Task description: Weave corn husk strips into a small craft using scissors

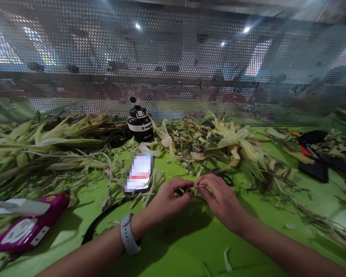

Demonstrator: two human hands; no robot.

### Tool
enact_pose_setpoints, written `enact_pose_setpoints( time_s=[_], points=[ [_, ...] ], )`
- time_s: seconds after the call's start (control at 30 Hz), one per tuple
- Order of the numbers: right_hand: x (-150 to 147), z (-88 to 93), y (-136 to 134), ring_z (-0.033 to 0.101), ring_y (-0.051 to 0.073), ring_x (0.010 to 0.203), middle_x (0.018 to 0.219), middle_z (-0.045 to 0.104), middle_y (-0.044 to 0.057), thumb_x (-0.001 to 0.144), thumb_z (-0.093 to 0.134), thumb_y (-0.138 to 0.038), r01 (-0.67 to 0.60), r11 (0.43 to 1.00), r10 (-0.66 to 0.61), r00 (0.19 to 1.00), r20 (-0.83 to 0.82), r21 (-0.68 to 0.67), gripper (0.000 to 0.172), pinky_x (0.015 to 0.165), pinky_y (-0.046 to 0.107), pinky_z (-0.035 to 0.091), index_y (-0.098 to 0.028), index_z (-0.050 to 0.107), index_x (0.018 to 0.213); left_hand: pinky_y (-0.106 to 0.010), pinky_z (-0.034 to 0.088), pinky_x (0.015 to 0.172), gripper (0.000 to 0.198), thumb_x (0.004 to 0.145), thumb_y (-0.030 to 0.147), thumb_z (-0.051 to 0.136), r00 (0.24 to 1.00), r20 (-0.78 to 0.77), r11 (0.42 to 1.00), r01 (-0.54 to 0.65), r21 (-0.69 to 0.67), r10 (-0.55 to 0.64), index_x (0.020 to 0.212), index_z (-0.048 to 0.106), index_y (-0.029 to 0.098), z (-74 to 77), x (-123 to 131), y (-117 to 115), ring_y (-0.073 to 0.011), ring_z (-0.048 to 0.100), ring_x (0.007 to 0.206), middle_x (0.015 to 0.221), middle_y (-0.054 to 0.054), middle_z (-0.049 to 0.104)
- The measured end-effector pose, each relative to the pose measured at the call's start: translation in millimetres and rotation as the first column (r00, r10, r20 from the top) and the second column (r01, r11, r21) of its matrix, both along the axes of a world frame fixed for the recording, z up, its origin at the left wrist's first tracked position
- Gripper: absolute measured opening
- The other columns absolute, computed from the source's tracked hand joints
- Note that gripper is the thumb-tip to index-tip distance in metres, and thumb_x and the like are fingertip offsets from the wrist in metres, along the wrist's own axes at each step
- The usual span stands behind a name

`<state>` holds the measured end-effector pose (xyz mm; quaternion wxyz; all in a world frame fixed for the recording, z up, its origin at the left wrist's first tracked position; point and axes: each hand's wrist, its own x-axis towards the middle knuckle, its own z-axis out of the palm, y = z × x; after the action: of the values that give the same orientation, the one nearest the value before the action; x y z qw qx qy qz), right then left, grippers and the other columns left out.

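Note:
Near the middle of the green table (187,238), my left hand (173,196) and my right hand (220,198) meet fingertip to fingertip. Both pinch a small piece of pale corn husk (196,181), which sticks up between the fingers. Its lower part is hidden by my fingertips. A watch with a grey band (129,234) is on my left wrist. Left of my left hand lies a phone (140,171) with a lit screen, and a few loose husk strips (153,188) lie against its edge. Beyond my right hand is a dark looped object (227,180).
A black bottle (140,125) stands at the back before a perforated metal screen (173,57). Husk heaps lie left (60,134) and right (236,142). A magenta device (31,223) sits at left, a white cable (109,165) beside it, and a dark phone-like object (314,169) at right.

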<state>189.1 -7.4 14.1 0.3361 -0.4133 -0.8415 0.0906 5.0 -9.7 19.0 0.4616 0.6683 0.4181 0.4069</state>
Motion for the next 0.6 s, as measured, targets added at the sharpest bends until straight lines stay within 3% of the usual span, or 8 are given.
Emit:
enact_pose_setpoints(
  time_s=[0.1, 0.2, 0.3, 0.43, 0.6],
  points=[
    [-0.7, -0.5, 0.5, 0.058, 0.017, 0.072, 0.078, 0.061, 0.003, 0.096, 0.041, -0.035, 0.003, 0.943, -0.056, 0.987, -0.150, -0.332, 0.023, 0.064, 0.029, 0.046, -0.019, 0.052, 0.085, -0.030, 0.046, 0.077, 0.020, 0.076, 0.019, 0.063, 0.996, 0.088, 0.998, 0.034, -0.052, -0.030, 0.095, 0.069, 0.020, 0.1, -1.9, -1.7, -0.0195, 0.061, 0.083, 0.089, -0.005, 0.069],
    [-2.4, -2.0, -0.1, 0.055, 0.014, 0.066, 0.074, 0.058, 0.000, 0.094, 0.044, -0.042, -0.085, 0.851, -0.081, 0.954, -0.290, -0.518, 0.025, 0.058, 0.025, 0.044, -0.019, 0.051, 0.086, -0.029, 0.046, 0.076, 0.018, 0.078, 0.022, 0.062, 0.989, 0.145, 0.995, 0.039, -0.097, -0.024, 0.095, 0.066, 0.021, -3.2, -2.3, -3.0, -0.0187, 0.060, 0.084, 0.089, -0.004, 0.067],
    [-4.5, -6.1, -0.5, 0.052, 0.012, 0.063, 0.071, 0.054, -0.001, 0.092, 0.047, -0.045, -0.151, 0.806, -0.104, 0.916, -0.388, -0.572, 0.027, 0.055, 0.023, 0.043, -0.019, 0.050, 0.084, -0.030, 0.046, 0.077, 0.020, 0.079, 0.028, 0.064, 0.990, 0.143, 0.995, 0.015, -0.094, -0.002, 0.097, 0.064, 0.020, -8.9, 1.3, -3.7, -0.0187, 0.058, 0.086, 0.092, -0.005, 0.065],
    [-6.9, -11.1, 0.0, 0.046, 0.009, 0.053, 0.066, 0.048, -0.004, 0.091, 0.048, -0.047, -0.215, 0.747, -0.140, 0.874, -0.465, -0.629, 0.029, 0.047, 0.021, 0.038, -0.019, 0.048, 0.084, -0.028, 0.045, 0.068, 0.023, 0.079, 0.033, 0.065, 0.980, 0.199, 0.989, 0.030, -0.142, -0.001, 0.097, 0.062, 0.018, -15.6, 6.2, -1.5, -0.0158, 0.056, 0.075, 0.081, -0.003, 0.063],
    [-3.9, -2.7, 1.9, 0.046, 0.010, 0.055, 0.063, 0.049, -0.005, 0.087, 0.055, -0.048, -0.116, 0.779, -0.166, 0.909, -0.381, -0.616, 0.034, 0.048, 0.021, 0.036, -0.018, 0.049, 0.100, -0.026, 0.044, 0.068, 0.023, 0.078, 0.034, 0.066, 0.965, 0.261, 0.979, 0.056, -0.198, -0.002, 0.094, 0.062, 0.018, -18.8, 0.0, 6.9, -0.0145, 0.055, 0.075, 0.083, -0.003, 0.063]
  ],
)
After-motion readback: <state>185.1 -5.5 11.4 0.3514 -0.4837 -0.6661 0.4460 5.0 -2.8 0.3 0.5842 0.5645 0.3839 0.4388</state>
